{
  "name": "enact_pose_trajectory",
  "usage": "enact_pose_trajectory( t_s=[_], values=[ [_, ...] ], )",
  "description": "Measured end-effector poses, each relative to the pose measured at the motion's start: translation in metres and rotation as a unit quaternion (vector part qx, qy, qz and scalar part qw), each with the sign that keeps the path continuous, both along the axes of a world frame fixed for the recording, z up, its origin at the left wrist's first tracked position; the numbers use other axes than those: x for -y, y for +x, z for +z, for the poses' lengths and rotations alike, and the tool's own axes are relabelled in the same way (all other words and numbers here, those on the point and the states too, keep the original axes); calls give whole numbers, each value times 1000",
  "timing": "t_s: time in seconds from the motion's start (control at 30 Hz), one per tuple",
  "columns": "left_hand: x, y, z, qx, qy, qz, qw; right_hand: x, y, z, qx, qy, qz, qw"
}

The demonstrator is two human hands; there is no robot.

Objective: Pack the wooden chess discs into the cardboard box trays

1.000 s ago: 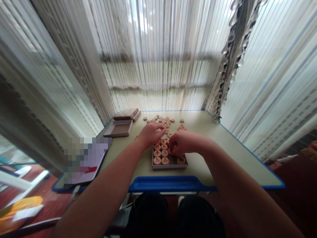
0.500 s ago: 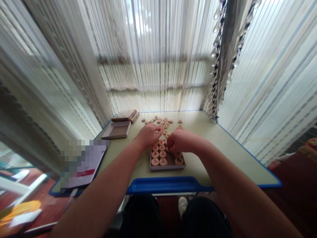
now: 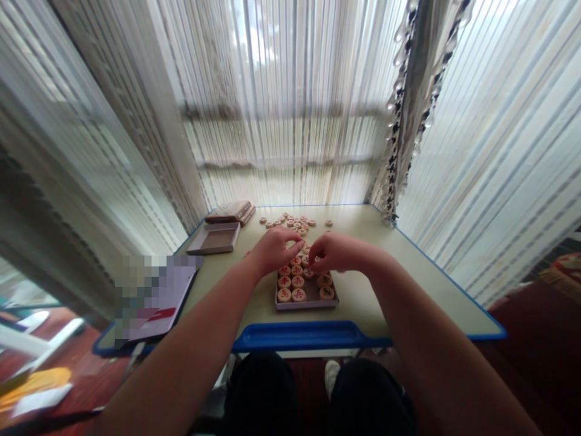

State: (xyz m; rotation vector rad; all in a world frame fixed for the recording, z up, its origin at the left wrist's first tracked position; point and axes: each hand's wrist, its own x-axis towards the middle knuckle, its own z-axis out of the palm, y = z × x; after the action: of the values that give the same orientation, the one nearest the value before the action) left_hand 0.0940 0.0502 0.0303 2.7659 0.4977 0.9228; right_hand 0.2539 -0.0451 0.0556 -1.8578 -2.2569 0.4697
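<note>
An open shallow box (image 3: 307,305) holds round wooden Chinese chess pieces (image 3: 298,295), marked in red on its left and in dark on its right. My left hand (image 3: 278,249) is above the box's far left part, thumb and forefinger closed at a light round Chinese chess piece (image 3: 307,249). Over the far right part bends my right hand (image 3: 336,251), its fingers curled together just above the pieces. Whatever is between those fingers is hidden. A gap shows in the near middle of the box.
Loose pieces (image 3: 290,223) lie scattered at the table's far side. To the left are a box lid (image 3: 218,237), a stacked brown case (image 3: 229,212) and a purple-grey folder (image 3: 167,297). A blue tray edge (image 3: 299,336) runs along the front.
My right hand has lifted out of the box, uncovering a piece in the middle column. My left fingertips have shifted right, closer to the right hand.
</note>
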Motion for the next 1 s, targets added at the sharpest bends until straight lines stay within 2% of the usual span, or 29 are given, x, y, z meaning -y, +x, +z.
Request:
enact_pose_trajectory(
  t_s=[0.03, 0.1, 0.2, 0.27, 0.37, 0.47, 0.67, 0.8, 1.0],
  values=[
    [2, -1, 1, 5, -7, -13, 1000, 2, 1, 0, -18, -4, -5, 1000],
    [5, -1, 3, 16, -19, -35, 999, 11, -1, -3, -44, 36, -14, 998],
    [11, -2, 6, 22, -29, -72, 997, 34, -7, -13, -90, 192, -26, 977],
    [14, -1, 8, 13, -38, -101, 994, 50, -9, -24, -129, 254, -37, 958],
    [18, -1, 9, -20, -65, -140, 988, 66, -5, -38, -157, 257, -53, 952],
    [19, 0, 9, -65, -76, -152, 983, 70, 0, -44, -161, 240, -69, 955],
    [25, 1, 9, -175, -47, -154, 971, 70, 1, -41, -156, 260, -85, 949],
    [27, 2, 10, -197, -26, -140, 970, 71, 2, -41, -173, 285, -101, 938],
    [31, 4, 8, -217, -23, -135, 967, 71, 1, -41, -158, 250, -78, 952]
  ],
)
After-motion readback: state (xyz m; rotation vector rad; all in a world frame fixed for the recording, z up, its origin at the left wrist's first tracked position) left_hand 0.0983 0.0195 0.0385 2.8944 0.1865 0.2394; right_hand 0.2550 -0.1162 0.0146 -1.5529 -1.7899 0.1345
